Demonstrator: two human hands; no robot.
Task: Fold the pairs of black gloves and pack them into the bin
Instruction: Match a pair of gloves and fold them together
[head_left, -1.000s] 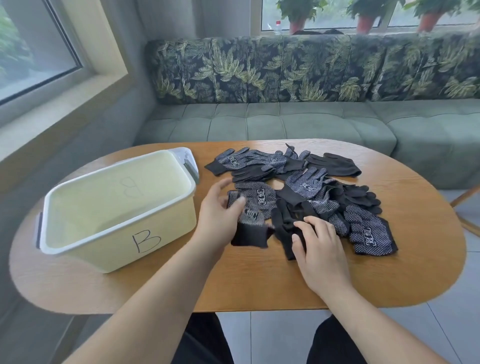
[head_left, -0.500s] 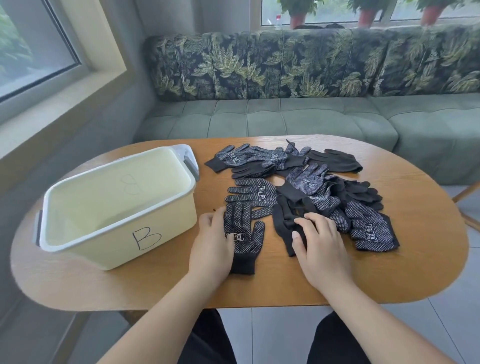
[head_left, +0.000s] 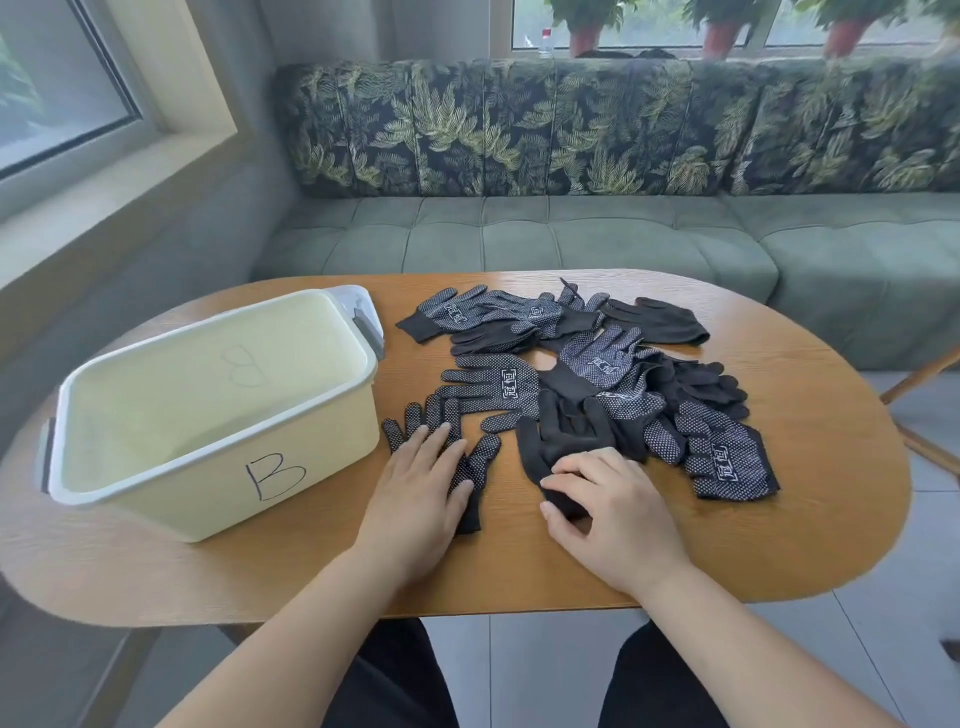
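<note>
On the table (head_left: 779, 545) at six o'clock: both hands are working at the near edge, while the pile of gloves (head_left: 623, 374) is lying from the centre toward twelve and two o'clock.
Left hand (head_left: 415, 499): it is lying flat with straight fingers, pressing down the dotted glove (head_left: 470, 470), whose fingers are pointing toward eleven o'clock.
Right hand (head_left: 613, 514): its fingers and thumb are curling round the cuff of the plain glove (head_left: 566, 436), just at three o'clock of the dotted one.
Bin (head_left: 156, 499): it is standing at nine o'clock, and no glove is showing inside it.
Step in hand: a pair is probably being matched, one glove going upon the other.
Doing it well: the plain glove is needing a clean pull free of its neighbours, then cuff on cuff and fingers on fingers before any folding; the flat hand should be keeping the lower glove from sliding.
Risk: the cloth is limp, so a neighbour from the pile may be dragging along.
</note>
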